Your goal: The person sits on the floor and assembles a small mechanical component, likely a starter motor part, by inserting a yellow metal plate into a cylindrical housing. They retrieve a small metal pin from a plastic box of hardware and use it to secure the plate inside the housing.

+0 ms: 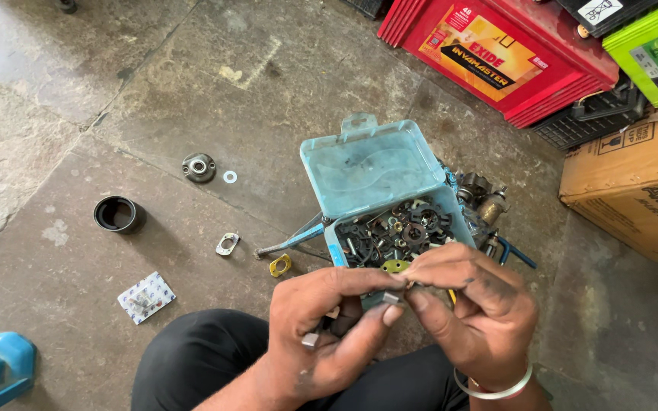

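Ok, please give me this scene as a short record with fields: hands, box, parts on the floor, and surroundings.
left hand: pinches a small metal part at the fingertips
right hand: fingertips meet the same part
box: open blue plastic box, lid up, full of small dark parts
floor parts: black ring, round metal cap, white washer, yellow bracket, small packet
surroundings: red battery, cardboard box

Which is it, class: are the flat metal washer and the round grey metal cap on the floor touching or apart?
Apart. The head view shows bare concrete floor between the washer and the grey cap.
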